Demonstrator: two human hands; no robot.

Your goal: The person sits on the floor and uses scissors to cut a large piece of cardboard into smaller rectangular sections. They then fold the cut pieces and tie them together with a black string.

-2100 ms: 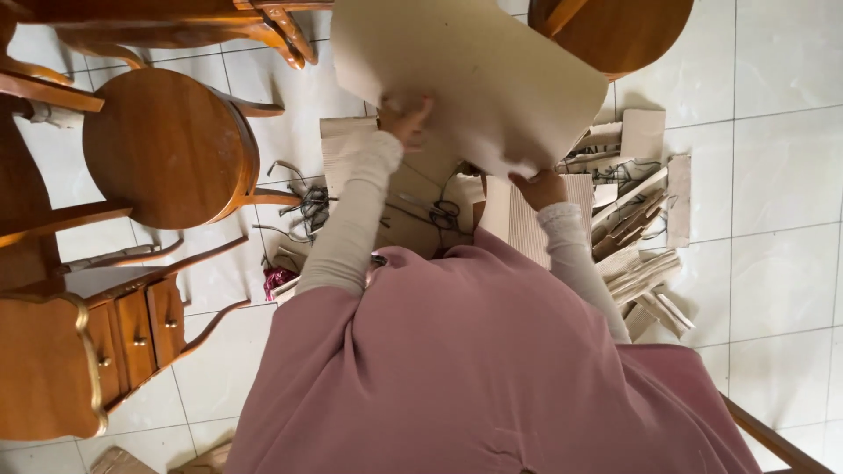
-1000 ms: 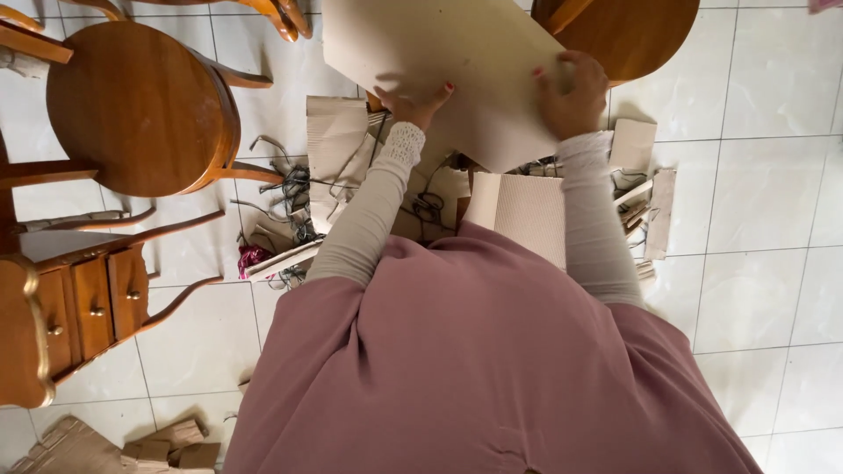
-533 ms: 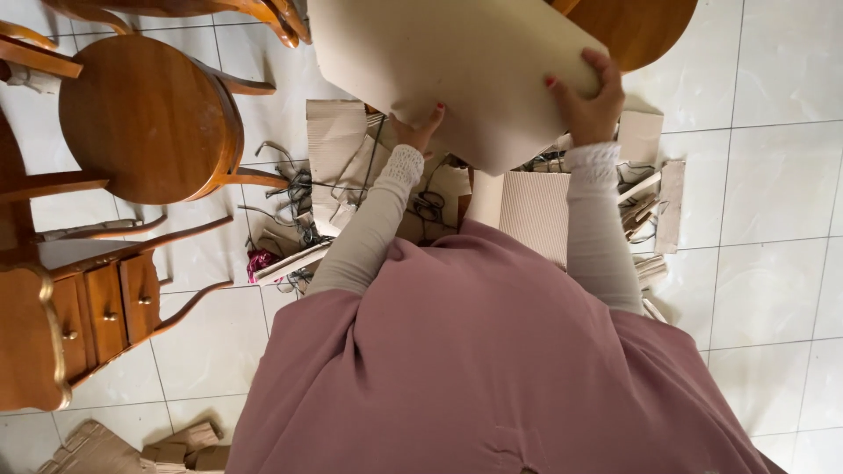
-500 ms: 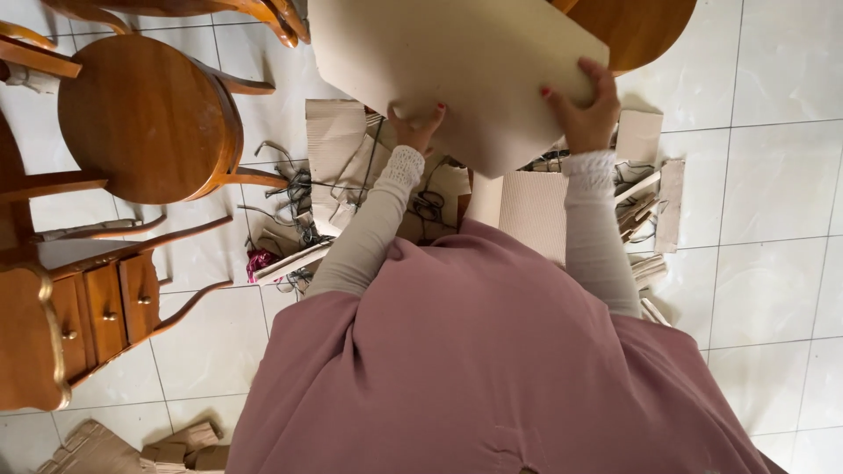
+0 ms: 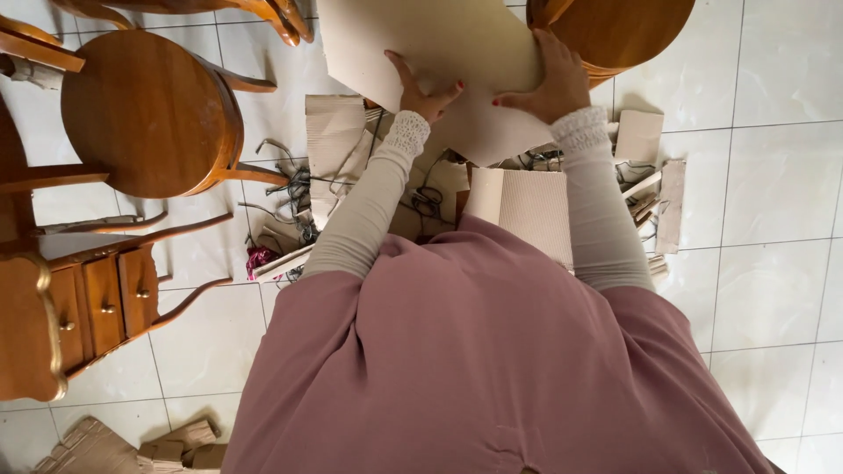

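White glossy floor tiles [image 5: 773, 219] lie under round wooden stools [image 5: 149, 114] and a heap of ribbed cardboard scraps [image 5: 527, 202]. A big, smooth, pale cardboard sheet [image 5: 439, 44] is held up over the heap; the left hand [image 5: 421, 88] pinches its lower edge, the right hand [image 5: 549, 83] lies curled over it, both arms stretched forward in cream sleeves

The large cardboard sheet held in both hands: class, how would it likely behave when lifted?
The cardboard sheet probably feels light for its size, since fingertips alone grip it. It looks semi-stiff: it curves between the left hand and right hand without creasing. Its smooth face might slip.
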